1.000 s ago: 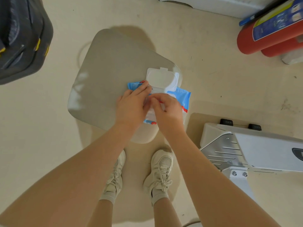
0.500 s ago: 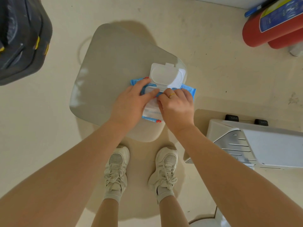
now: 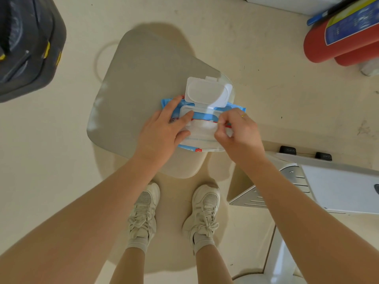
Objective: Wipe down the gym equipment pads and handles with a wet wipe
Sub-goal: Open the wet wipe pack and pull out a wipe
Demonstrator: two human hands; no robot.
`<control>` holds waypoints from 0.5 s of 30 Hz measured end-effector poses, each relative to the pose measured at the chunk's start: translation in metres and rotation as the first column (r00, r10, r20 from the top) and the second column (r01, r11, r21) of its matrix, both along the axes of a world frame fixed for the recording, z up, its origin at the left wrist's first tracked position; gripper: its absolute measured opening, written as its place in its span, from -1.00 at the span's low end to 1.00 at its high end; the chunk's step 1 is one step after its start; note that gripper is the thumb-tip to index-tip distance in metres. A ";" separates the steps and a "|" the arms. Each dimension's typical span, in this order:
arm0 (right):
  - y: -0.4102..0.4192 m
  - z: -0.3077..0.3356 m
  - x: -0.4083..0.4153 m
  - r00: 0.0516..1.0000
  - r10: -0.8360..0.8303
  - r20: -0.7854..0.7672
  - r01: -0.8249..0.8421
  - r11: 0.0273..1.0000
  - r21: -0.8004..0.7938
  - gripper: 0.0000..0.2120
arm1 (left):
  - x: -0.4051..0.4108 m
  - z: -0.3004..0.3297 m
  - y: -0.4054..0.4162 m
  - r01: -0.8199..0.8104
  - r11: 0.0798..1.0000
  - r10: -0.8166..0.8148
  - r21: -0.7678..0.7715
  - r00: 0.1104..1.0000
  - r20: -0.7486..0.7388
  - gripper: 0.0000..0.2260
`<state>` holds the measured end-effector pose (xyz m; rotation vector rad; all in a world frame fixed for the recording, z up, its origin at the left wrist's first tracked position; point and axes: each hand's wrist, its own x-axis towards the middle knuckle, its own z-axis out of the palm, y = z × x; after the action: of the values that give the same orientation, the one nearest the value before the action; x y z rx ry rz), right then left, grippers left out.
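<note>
On a beige seat pad over cream floor, left hand flat on wipes pack, right hand pinching a wipe

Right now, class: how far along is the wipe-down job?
Done: the wipes pack lies on the seat pad, its lid flipped open. In hand: the left hand steadies the pack while the right hand pinches at its opening. Left: pulling a wipe free; all wiping.

Glossy plastic wipe pack, smooth matt pad, perforated metal plate.
</note>
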<state>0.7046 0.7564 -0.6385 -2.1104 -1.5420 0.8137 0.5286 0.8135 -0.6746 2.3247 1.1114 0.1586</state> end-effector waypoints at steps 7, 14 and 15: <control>-0.001 0.001 -0.007 0.997 -0.024 -0.079 0.014 0.991 -0.130 -0.80 | 0.008 0.007 -0.007 -0.044 0.999 0.043 -0.012 0.997 -0.063 -0.61; -0.002 0.022 -0.004 0.821 -0.450 -0.351 0.366 0.888 -0.279 -0.82 | 0.013 0.017 -0.004 -0.077 0.996 0.072 -0.049 0.992 -0.101 -0.68; -0.006 0.024 -0.002 0.777 -0.498 -0.387 0.397 0.863 -0.312 -0.78 | 0.014 0.020 -0.005 -0.088 0.994 0.081 -0.064 0.990 -0.112 -0.69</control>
<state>0.7031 0.7499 -0.6148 -2.0977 -0.6834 1.2185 0.5429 0.8088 -0.6546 2.2493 1.2505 0.0240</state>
